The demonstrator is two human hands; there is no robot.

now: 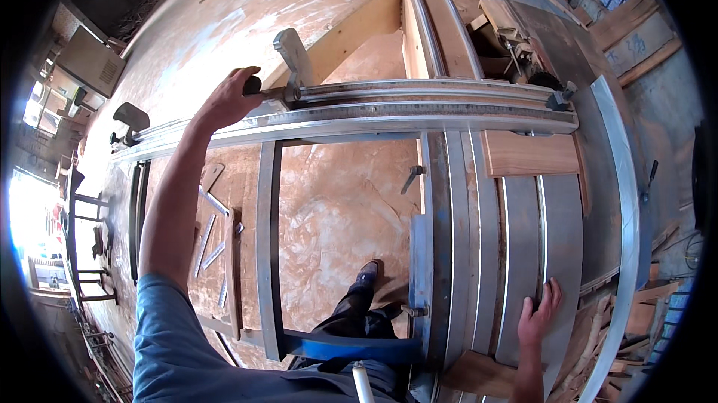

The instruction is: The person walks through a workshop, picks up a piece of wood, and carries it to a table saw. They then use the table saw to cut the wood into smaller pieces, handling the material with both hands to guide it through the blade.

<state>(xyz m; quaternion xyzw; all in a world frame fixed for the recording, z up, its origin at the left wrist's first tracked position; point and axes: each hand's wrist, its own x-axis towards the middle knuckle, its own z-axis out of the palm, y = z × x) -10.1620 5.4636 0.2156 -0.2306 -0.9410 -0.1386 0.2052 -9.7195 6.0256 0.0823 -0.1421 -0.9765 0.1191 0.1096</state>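
My left hand (230,98) reaches across the frame to a black knob (253,86) by the measuring fence, its fingers closed round the knob. Beside that knob, a grey flip stop (292,55) stands up from the long aluminium fence (359,115). My right hand (538,317) lies on the ribbed metal saw table (523,231), fingers apart and holding nothing. A short wooden board (531,153) rests on the table along the near side of the fence's right end. Near my right forearm lies another piece of wood (479,374).
A second flip stop (132,116) is at the fence's left end. Tool-like strips (213,253) lie left of the open frame (269,246). A long metal rail (617,201) runs down the right, with wood scraps (591,343) beyond. A blue crossbar (351,348) is before my legs.
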